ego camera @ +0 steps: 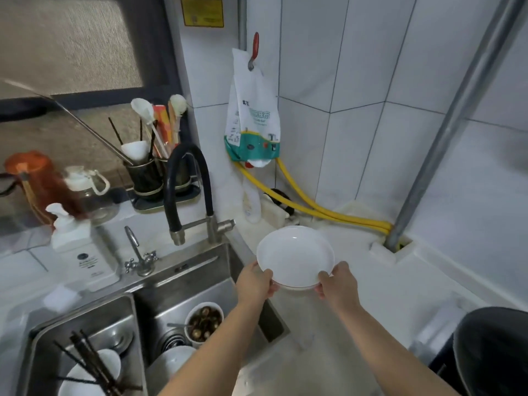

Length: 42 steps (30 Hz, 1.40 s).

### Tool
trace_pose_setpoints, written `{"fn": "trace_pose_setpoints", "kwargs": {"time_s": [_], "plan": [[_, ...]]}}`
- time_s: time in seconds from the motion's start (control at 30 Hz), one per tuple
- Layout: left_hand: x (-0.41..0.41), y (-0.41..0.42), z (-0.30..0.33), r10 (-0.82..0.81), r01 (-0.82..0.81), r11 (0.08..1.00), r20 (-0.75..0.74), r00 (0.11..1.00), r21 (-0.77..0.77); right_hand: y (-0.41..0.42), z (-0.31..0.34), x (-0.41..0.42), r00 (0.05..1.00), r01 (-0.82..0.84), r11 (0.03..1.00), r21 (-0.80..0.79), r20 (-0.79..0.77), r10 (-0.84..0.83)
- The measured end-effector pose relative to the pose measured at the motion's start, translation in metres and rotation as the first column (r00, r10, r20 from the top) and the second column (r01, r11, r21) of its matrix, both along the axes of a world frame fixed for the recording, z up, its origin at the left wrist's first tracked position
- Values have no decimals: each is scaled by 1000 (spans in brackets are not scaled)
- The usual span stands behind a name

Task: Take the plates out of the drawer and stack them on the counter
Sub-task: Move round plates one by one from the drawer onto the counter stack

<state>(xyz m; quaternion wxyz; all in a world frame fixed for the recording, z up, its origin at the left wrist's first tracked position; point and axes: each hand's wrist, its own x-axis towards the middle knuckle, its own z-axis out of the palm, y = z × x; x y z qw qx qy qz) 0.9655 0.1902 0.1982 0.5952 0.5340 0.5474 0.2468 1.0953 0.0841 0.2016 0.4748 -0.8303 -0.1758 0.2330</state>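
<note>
A round white plate (295, 257) hangs a little above the white counter (371, 295), just right of the sink. It looks like more than one plate stacked, since a second rim shows under its near edge. My left hand (254, 282) grips the plate's near-left rim, thumb on top. My right hand (338, 281) grips the near-right rim the same way. The drawer is out of view.
A steel double sink (183, 284) lies to the left, holding bowls, chopsticks and a bowl of dark round food (203, 324). A black tap (185, 192) arches over it. Yellow hoses (328, 210) and a grey pipe (445, 132) run at the back corner. A black pot (491, 350) stands front right.
</note>
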Motion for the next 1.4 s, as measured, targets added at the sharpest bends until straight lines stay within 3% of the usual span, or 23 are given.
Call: {"fn": "trace_pose_setpoints", "kwargs": {"time_s": [0.57, 1.03, 1.23, 1.4], "plan": [[71, 62, -31, 33, -27, 991, 43, 999, -128, 61, -30, 66, 993, 103, 987, -125, -38, -108], [84, 73, -55, -98, 98, 995, -66, 993, -4, 69, -45, 74, 994, 110, 976, -190, 9, -110], [77, 74, -54, -218, 237, 966, -173, 961, 99, 65, -44, 70, 997, 75, 976, -204, 5, -76], [66, 70, -47, -345, 455, 864, -406, 846, 214, 57, -41, 67, 998, -12, 949, -314, 58, 32]]}}
